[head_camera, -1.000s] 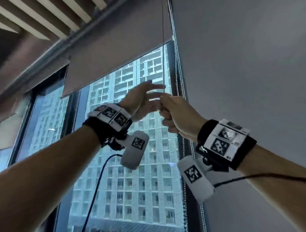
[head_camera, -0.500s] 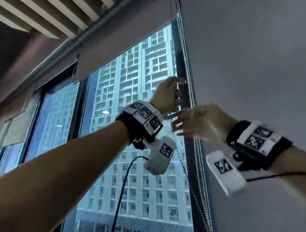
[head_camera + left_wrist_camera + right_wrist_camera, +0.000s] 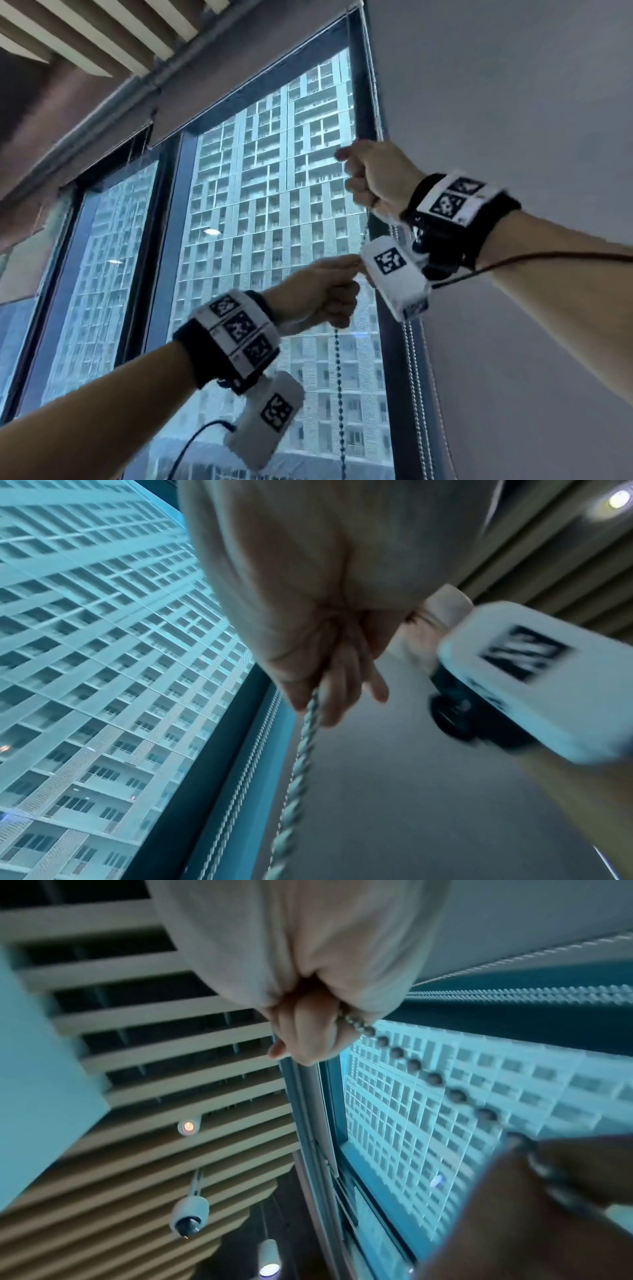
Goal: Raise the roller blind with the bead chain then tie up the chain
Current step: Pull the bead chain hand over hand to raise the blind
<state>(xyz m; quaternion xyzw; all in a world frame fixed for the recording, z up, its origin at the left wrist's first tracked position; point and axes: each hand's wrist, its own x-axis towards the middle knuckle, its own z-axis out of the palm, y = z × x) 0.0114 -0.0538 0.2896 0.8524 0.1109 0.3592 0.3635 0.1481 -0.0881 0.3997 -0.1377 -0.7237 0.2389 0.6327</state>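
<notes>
Metal bead chain [image 3: 339,383], head view: hangs beside the dark window frame [image 3: 394,342]; right hand [image 3: 376,176] fisted round it high up, left hand [image 3: 318,294] fisted round it lower down. Roller blind rolled nearly to the top. Black-and-white coded marker bands [image 3: 239,329] on both wrists; no readable writing.

Left wrist view: fingers [image 3: 342,669] curled on blurred chain [image 3: 298,777].

Right wrist view: fingers [image 3: 304,1026] curled on chain [image 3: 414,1065]; slatted ceiling [image 3: 171,1069], pendant lamps.

Right hand [image 3: 376,174] above left hand [image 3: 318,294], both on bead chain [image 3: 339,383].
</notes>
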